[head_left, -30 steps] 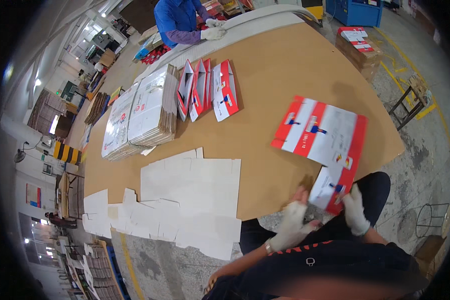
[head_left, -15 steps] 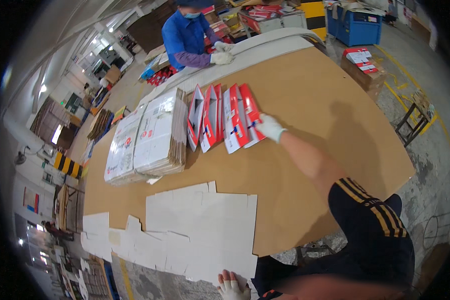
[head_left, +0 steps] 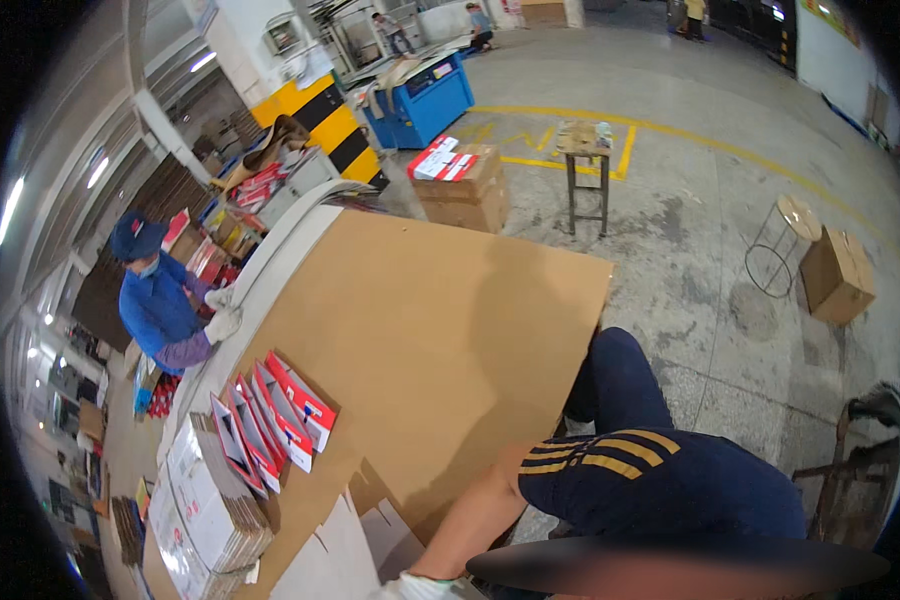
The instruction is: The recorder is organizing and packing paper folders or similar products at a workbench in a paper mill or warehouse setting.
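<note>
White-gloved left hand (head_left: 417, 586) sits at the worktop's (head_left: 440, 330) near edge, on flat white carton blanks (head_left: 335, 560); grip cut off by frame, can't tell. Red-and-white folded cartons (head_left: 275, 420) lean near the left edge.

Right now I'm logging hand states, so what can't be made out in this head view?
- Left hand: outside the picture, not seen at all.
- Right hand: gloved, cut off by the lower edge; fingers hidden, any contact with the white cardboard blanks unclear.
- Red-and-white folded boxes: print too small to read.
</note>
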`<control>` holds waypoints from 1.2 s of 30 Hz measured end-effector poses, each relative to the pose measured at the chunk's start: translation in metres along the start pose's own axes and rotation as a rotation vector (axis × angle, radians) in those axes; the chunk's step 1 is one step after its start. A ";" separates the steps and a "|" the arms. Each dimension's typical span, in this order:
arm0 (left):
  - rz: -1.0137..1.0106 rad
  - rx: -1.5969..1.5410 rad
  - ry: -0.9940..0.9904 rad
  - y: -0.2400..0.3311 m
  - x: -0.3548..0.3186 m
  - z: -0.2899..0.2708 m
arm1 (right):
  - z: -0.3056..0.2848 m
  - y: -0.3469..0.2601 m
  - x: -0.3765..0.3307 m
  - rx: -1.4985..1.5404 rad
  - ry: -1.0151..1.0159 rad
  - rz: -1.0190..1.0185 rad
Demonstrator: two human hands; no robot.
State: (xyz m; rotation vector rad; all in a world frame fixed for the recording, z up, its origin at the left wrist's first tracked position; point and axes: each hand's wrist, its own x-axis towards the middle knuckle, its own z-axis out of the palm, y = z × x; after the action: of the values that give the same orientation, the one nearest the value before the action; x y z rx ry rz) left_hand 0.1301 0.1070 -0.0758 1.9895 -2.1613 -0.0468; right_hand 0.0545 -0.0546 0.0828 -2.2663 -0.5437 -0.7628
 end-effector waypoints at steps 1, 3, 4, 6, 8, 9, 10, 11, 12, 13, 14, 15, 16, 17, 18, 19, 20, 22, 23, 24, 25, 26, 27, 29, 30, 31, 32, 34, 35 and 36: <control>0.006 0.008 -0.003 0.003 0.003 -0.002 | -0.007 -0.005 0.001 -0.048 0.046 -0.034; 0.011 0.020 -0.004 0.010 0.008 -0.006 | -0.021 -0.016 0.002 -0.141 0.129 -0.103; 0.017 0.024 -0.007 0.014 0.009 -0.008 | -0.028 -0.021 0.001 -0.189 0.171 -0.135; 0.026 0.034 -0.008 0.019 0.014 -0.012 | -0.044 -0.029 -0.002 -0.287 0.252 -0.202; 0.008 0.059 0.003 0.015 0.018 -0.018 | -0.064 -0.034 -0.016 -0.327 0.235 -0.233; 0.011 0.061 0.005 0.014 0.021 -0.020 | -0.084 -0.041 -0.048 -0.334 0.180 -0.201; 0.024 0.059 0.007 0.017 0.029 -0.021 | -0.102 -0.051 -0.078 -0.379 0.222 -0.126; 0.026 0.060 0.002 0.021 0.032 -0.021 | -0.111 -0.056 -0.108 -0.411 0.265 -0.056; 0.030 0.060 0.000 0.027 0.038 -0.022 | -0.113 -0.056 -0.144 -0.425 0.207 0.133; 0.035 0.061 -0.003 0.031 0.042 -0.024 | -0.113 -0.056 -0.179 -0.436 0.151 0.321; 0.038 0.065 -0.006 0.035 0.047 -0.025 | -0.113 -0.060 -0.208 -0.472 0.143 0.396; 0.037 0.070 -0.009 0.037 0.053 -0.027 | -0.112 -0.064 -0.231 -0.505 0.135 0.469; 0.036 0.075 -0.012 0.041 0.058 -0.028 | -0.109 -0.071 -0.249 -0.508 0.138 0.473; 0.035 0.079 -0.018 0.046 0.063 -0.030 | -0.106 -0.079 -0.264 -0.455 0.153 0.574; 0.040 0.083 -0.024 0.050 0.069 -0.032 | -0.105 -0.084 -0.277 -0.402 0.172 0.678; 0.044 0.087 -0.030 0.055 0.075 -0.034 | -0.106 -0.084 -0.287 -0.405 0.180 0.686; 0.047 0.092 -0.037 0.059 0.080 -0.037 | -0.108 -0.083 -0.298 -0.355 0.285 0.654; 0.042 0.109 -0.056 0.064 0.087 -0.043 | -0.124 -0.091 -0.300 -0.306 0.431 0.614; 0.036 0.118 -0.064 0.065 0.090 -0.047 | -0.137 -0.096 -0.298 -0.279 0.490 0.654; 0.037 0.123 -0.070 0.068 0.095 -0.050 | -0.149 -0.102 -0.300 -0.259 0.549 0.697; 0.038 0.128 -0.074 0.072 0.100 -0.052 | -0.159 -0.103 -0.308 -0.227 0.594 0.729; 0.039 0.132 -0.077 0.076 0.106 -0.055 | -0.167 -0.105 -0.317 -0.195 0.639 0.759; 0.041 0.136 -0.080 0.079 0.112 -0.057 | -0.173 -0.107 -0.322 -0.197 0.624 0.784; 0.048 0.142 -0.083 0.086 0.125 -0.062 | -0.176 -0.106 -0.336 -0.152 0.584 0.818; 0.034 0.145 -0.085 0.089 0.125 -0.065 | -0.175 -0.104 -0.337 -0.088 0.528 0.840; 0.021 0.149 -0.087 0.093 0.125 -0.068 | -0.176 -0.103 -0.338 -0.125 0.482 0.820; 0.009 0.152 -0.089 0.097 0.125 -0.071 | -0.178 -0.104 -0.338 -0.122 0.477 0.820; 0.004 0.160 -0.092 0.106 0.134 -0.077 | -0.184 -0.109 -0.337 -0.128 0.437 0.854; 0.000 0.163 -0.094 0.112 0.137 -0.080 | -0.187 -0.112 -0.336 -0.130 0.437 0.856; -0.004 0.168 -0.094 0.115 0.144 -0.083 | -0.191 -0.112 -0.332 -0.148 0.413 0.850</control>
State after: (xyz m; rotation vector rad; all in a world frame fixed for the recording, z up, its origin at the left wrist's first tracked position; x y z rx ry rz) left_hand 0.0209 -0.0156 0.0421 2.1215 -2.2882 0.0429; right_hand -0.3253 -0.1683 0.0335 -2.0840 0.6538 -0.7831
